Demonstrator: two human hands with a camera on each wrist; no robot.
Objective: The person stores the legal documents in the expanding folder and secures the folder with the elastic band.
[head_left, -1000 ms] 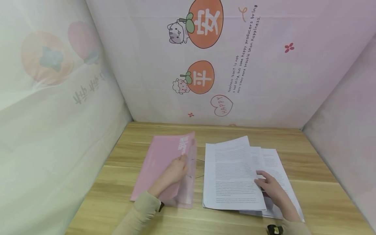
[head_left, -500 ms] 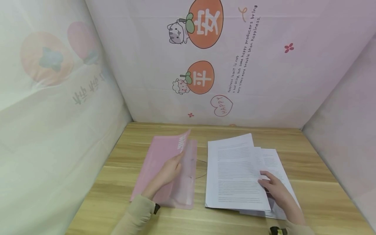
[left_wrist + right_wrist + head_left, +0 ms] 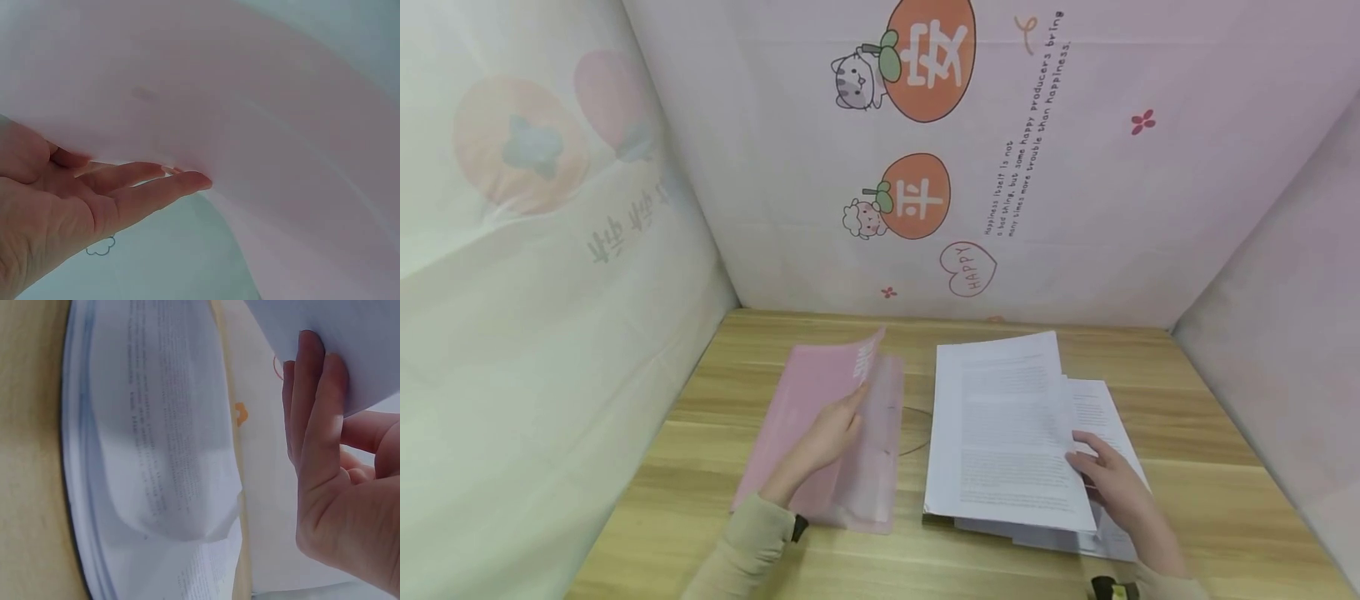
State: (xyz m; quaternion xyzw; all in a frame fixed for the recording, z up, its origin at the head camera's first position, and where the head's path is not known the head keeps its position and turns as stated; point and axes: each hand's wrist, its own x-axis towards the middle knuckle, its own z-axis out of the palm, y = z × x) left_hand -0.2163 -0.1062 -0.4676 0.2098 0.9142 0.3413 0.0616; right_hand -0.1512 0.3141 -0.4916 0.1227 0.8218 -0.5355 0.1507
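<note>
Before a printed cloth wall [image 3: 1090, 225], we saw a folder [image 3: 882, 467] on the worktop [image 3: 842, 567] and papers [image 3: 1000, 433] held to its right.
The hands were well apart. We found the left hand [image 3: 827, 433] at the free edge of the folder's cover [image 3: 808, 383], which stood raised, seemingly so that the inside lay open on the papers' side; some fingers were fairly straight, and we could not tell whether the thumb pinched the plastic. The right hand [image 3: 1116, 487] pinched the papers' right edge between thumb and fingers, holding them over the lower sheets [image 3: 1097, 408], which they partly hid; we judged that a grip at the edge left the pages flat. A thin loop [image 3: 925, 421] showed between folder and papers.
</note>
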